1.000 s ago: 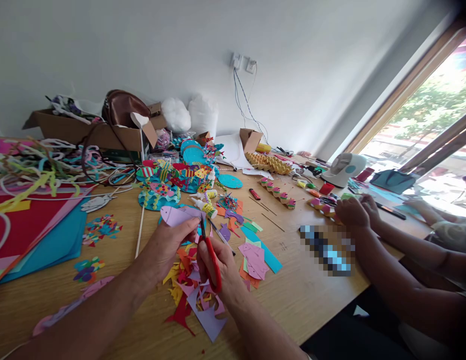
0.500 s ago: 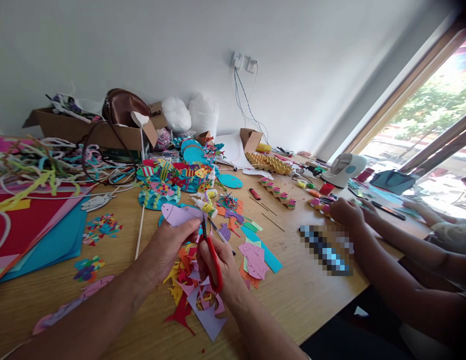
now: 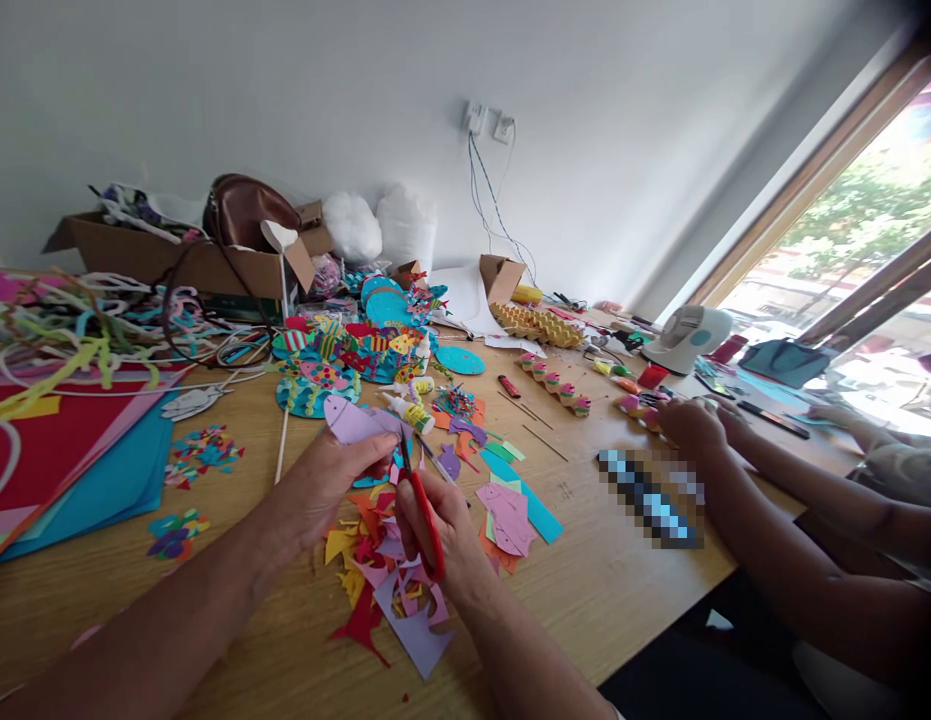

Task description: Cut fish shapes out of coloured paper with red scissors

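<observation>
A lilac paper fish [image 3: 351,422] is pinched between the thumb and fingers of my left hand [image 3: 343,475]. Red-handled scissors [image 3: 429,535] are gripped in my right hand [image 3: 442,520], their blades up against the fish's right end. Whether the blades are parted is hard to make out. Below both hands lies a heap of paper scraps [image 3: 412,610] in lilac, red, orange and yellow. Pink paper fish cutouts [image 3: 506,518] rest to the right of my right hand, beside a blue paper strip [image 3: 536,505]. Small purple cutouts [image 3: 450,460] and a pen [image 3: 435,460] lie just beyond the scissors.
Coloured paper sheets [image 3: 127,480] and pipe cleaners [image 3: 82,320] cover the left side. Decorated fish crafts [image 3: 337,350], glue bottles [image 3: 412,415] and a cardboard box [image 3: 172,255] stand farther back. At right, another person's hands [image 3: 694,430] work near a white fan [image 3: 690,335].
My left forearm and hand have shifted slightly, covering more of the cutouts at lower left. The lilac fish has tilted a little in my fingers. The scissors stay at its right end.
</observation>
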`<action>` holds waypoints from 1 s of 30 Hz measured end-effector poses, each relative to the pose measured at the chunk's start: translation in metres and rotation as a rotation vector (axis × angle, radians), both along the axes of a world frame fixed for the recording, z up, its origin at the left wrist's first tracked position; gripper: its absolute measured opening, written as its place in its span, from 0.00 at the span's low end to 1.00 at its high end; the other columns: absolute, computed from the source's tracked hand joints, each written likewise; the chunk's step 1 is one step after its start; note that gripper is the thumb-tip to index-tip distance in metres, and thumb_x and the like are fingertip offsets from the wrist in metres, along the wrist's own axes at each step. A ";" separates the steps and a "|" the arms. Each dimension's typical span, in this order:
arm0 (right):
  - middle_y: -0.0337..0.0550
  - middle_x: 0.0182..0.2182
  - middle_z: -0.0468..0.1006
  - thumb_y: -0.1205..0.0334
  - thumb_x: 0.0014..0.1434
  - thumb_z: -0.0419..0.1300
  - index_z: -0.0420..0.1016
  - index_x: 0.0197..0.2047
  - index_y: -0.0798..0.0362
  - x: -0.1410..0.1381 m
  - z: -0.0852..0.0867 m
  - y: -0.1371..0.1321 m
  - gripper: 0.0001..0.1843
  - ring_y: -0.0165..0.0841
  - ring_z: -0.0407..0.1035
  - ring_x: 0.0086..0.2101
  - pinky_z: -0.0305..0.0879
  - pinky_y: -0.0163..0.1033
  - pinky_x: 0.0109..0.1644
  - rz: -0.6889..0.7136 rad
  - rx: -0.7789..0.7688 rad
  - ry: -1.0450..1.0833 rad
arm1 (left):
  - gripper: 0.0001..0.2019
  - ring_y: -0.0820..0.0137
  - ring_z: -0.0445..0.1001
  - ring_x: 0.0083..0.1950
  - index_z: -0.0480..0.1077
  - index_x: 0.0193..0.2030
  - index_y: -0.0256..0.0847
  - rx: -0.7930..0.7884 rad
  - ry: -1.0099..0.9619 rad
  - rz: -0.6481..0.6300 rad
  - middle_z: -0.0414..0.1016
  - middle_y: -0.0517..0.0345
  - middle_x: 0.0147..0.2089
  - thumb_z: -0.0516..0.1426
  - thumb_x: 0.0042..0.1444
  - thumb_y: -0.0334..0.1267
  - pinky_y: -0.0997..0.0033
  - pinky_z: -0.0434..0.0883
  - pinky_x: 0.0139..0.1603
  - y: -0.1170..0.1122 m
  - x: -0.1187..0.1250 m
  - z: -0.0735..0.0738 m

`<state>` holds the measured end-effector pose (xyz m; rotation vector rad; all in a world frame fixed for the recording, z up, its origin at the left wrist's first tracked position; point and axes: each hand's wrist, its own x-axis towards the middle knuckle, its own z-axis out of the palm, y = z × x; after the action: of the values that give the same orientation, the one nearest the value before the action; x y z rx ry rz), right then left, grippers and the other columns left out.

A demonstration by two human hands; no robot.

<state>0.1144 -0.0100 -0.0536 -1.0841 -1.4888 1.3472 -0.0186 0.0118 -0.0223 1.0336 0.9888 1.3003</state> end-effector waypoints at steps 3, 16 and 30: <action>0.30 0.13 0.56 0.42 0.57 0.54 0.56 0.19 0.51 0.001 -0.002 0.001 0.25 0.22 0.51 0.15 0.47 0.29 0.17 -0.002 0.018 -0.022 | 0.08 0.76 0.62 0.24 0.68 0.22 0.39 0.000 0.024 -0.034 0.67 0.68 0.20 0.62 0.42 0.39 0.76 0.62 0.28 0.001 -0.003 0.001; 0.30 0.14 0.56 0.46 0.57 0.55 0.56 0.20 0.51 0.002 -0.014 0.005 0.23 0.23 0.52 0.15 0.46 0.30 0.17 -0.008 0.059 -0.099 | 0.10 0.74 0.62 0.24 0.67 0.22 0.38 -0.070 0.160 -0.092 0.66 0.66 0.19 0.62 0.38 0.41 0.73 0.62 0.28 0.006 -0.015 0.006; 0.31 0.15 0.60 0.43 0.58 0.53 0.59 0.21 0.52 0.002 -0.004 0.000 0.24 0.23 0.55 0.15 0.51 0.28 0.17 0.041 0.042 -0.065 | 0.09 0.75 0.63 0.25 0.70 0.24 0.38 -0.063 0.064 -0.081 0.68 0.66 0.21 0.63 0.39 0.40 0.75 0.63 0.29 0.001 -0.009 0.004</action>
<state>0.1162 -0.0095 -0.0575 -1.0856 -1.5875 1.3142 -0.0280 0.0129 -0.0182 1.0612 1.0194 1.1689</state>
